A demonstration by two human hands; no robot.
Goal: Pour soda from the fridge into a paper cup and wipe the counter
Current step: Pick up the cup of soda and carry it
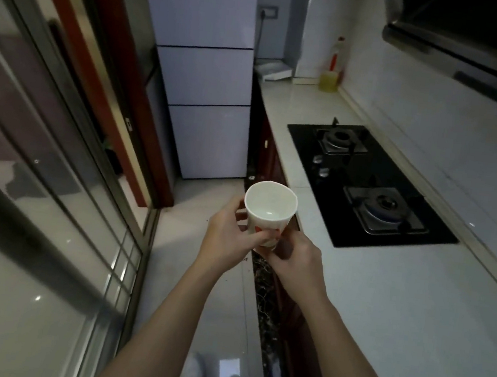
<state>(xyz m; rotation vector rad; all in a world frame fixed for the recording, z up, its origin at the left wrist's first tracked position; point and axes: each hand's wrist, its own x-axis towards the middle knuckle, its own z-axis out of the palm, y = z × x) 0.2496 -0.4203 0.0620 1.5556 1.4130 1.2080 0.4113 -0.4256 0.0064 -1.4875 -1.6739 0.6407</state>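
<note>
Both-handed, left hand [229, 236] and right hand [295, 256] grip paper cup [269, 209], fingers curled

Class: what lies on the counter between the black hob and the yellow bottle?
Nothing: the head view shows bare counter between the hob and the bottle.

Both bare forearms are reaching forward from the near edge, converging toward the middle. Left hand [227, 232] is wrapping the left side of the paper cup [270, 205], thumb lying across its near wall. Right hand [293, 261] is gripping the cup's base from the right, fingers curled under.
</note>
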